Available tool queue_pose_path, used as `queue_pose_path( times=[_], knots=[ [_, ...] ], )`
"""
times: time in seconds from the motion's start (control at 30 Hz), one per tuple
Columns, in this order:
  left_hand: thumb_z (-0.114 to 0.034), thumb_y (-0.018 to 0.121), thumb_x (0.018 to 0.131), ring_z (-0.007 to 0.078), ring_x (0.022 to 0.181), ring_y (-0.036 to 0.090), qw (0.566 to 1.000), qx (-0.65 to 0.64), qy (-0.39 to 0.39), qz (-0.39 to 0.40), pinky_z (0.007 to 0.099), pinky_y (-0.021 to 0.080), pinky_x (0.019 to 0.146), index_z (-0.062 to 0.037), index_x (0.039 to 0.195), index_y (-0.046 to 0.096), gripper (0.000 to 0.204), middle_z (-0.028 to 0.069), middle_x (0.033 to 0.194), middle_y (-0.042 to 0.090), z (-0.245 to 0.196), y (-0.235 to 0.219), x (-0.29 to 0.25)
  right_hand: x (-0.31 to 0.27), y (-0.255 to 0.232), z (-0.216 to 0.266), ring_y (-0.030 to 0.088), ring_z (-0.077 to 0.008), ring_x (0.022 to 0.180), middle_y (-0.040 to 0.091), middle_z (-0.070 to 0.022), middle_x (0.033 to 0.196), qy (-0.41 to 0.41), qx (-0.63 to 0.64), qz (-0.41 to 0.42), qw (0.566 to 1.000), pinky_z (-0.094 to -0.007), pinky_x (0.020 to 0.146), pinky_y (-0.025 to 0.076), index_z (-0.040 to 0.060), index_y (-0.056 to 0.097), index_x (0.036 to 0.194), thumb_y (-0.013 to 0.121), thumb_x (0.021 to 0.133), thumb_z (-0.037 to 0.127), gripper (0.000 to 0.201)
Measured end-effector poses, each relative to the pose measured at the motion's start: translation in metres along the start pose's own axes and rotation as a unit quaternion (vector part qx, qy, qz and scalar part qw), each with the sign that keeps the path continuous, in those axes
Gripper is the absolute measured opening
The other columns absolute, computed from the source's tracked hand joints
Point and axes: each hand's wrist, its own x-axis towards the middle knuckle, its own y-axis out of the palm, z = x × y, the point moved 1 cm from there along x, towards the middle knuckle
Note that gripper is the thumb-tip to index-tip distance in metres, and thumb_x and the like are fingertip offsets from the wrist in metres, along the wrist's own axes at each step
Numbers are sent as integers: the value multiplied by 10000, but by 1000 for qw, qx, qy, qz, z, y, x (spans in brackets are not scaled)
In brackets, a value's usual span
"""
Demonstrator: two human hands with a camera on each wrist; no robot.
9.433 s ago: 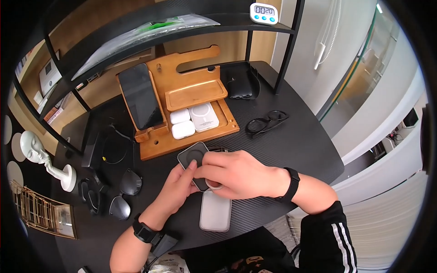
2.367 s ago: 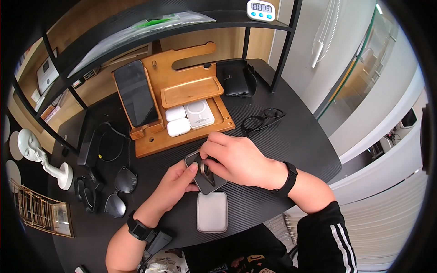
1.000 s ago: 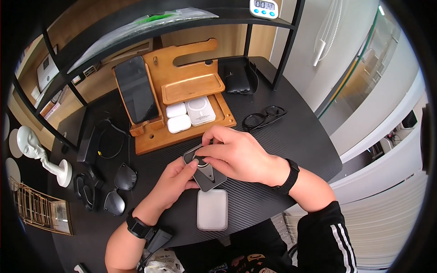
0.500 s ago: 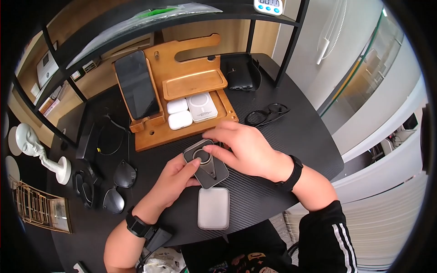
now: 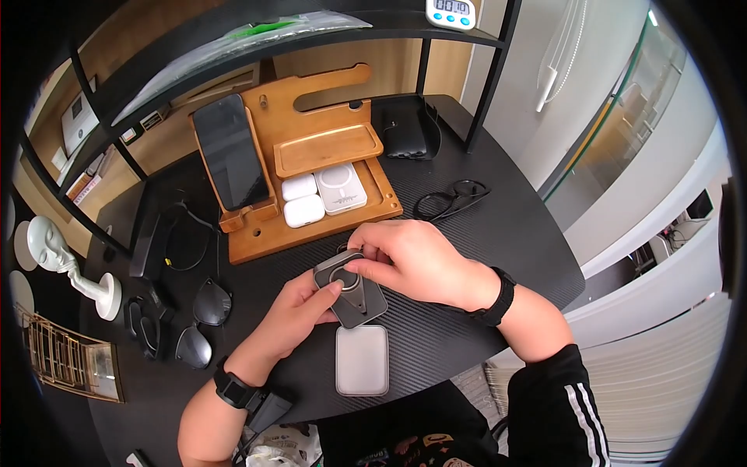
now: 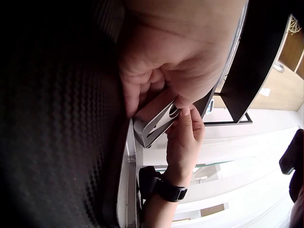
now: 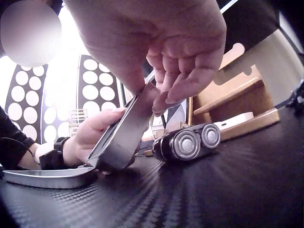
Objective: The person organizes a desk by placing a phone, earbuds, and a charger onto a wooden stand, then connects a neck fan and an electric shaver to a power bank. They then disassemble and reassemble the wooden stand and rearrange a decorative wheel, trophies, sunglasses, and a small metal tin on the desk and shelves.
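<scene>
A dark grey metal case (image 5: 366, 310) is tilted in my left hand (image 5: 289, 317), which grips its left side, thumb on top. In the case lies a silver ring (image 5: 345, 278) above a grey triangular piece. My right hand (image 5: 424, 261) pinches the case's far edge, thumb on top and fingers curled; the right wrist view shows this hand (image 7: 166, 42) at the upright metal case (image 7: 126, 137). A light grey shallow lid (image 5: 362, 361) lies on the table just nearer my body.
Behind the case, a dark object with two round silver ends (image 7: 190, 143) lies on the table. A wooden stand (image 5: 264, 245) holds a phone, two white cases and a white charger. Black glasses (image 5: 451, 201) lie right; sunglasses (image 5: 212, 302) lie left. A black shelf spans behind.
The ring was in my right fingers, then raised over the case, and now lies flat in it. My right hand has let go of it and moved to the case's far edge.
</scene>
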Motion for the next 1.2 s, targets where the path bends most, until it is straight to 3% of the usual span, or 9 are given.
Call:
queue_pose_path(
  times=[0.23,0.47,0.53,0.57,0.67,0.73,0.8,1.03,1.2],
  knots=[
    [-196,475,966,103,989,580,1000,8,-7,-10,301,507,857,-34,1230,475,309,28,1095,586,-2,0,0,-1,1,1,571,-222,558,567,-62,618,2,-21,6,1000,-311,514,447,52,584,850,680,784,167,164],
    [-223,412,984,190,1027,610,991,-124,12,-37,348,519,880,-31,1230,463,316,92,1130,597,-7,-1,1,1,-5,11,538,-146,519,574,-39,728,-28,-7,-116,993,-258,482,424,46,587,860,704,781,138,169],
    [-242,391,988,210,1024,616,975,-210,32,-57,353,516,891,-19,1217,465,328,109,1127,605,-6,-5,3,1,-15,13,555,-179,517,562,-58,685,10,62,-81,995,-284,473,436,43,580,806,706,768,150,169],
    [-231,401,982,219,1027,614,970,-235,27,-61,356,509,901,-9,1220,464,332,120,1132,603,-3,-9,5,0,-16,13,499,-130,483,531,-37,661,-18,102,-67,992,-250,442,390,45,579,776,721,751,127,166],
    [-225,408,976,238,1033,612,965,-257,9,-45,373,505,903,-6,1225,464,337,134,1141,598,-1,-12,6,-2,-23,32,550,-188,541,547,-38,667,-51,108,112,986,-290,480,419,62,588,806,717,737,151,171],
    [-222,413,970,253,1033,611,961,-273,9,-45,393,501,904,-1,1226,467,342,143,1143,597,1,-12,7,-10,-14,30,604,-286,744,578,-71,811,-129,83,212,965,-365,607,484,70,600,876,705,719,174,215],
    [-219,459,958,216,949,641,955,-290,13,-67,371,528,844,-11,1123,514,271,120,1047,635,-1,-10,6,-16,-10,34,586,-274,830,579,-49,898,-135,82,300,941,-352,639,491,88,598,915,727,701,165,261],
    [-202,523,935,181,919,644,960,-271,23,-57,331,531,824,-25,1084,526,231,103,1008,639,-1,-10,6,-16,2,35,580,-257,903,558,-44,930,-136,64,382,912,-368,666,489,88,596,915,732,678,118,275],
    [-185,536,929,189,957,631,962,-268,25,-47,340,516,859,-21,1103,517,240,108,1056,622,0,-10,6,-18,10,27,574,-259,870,539,-51,886,-130,49,363,921,-370,666,475,66,590,836,718,685,93,199]
  ],
)
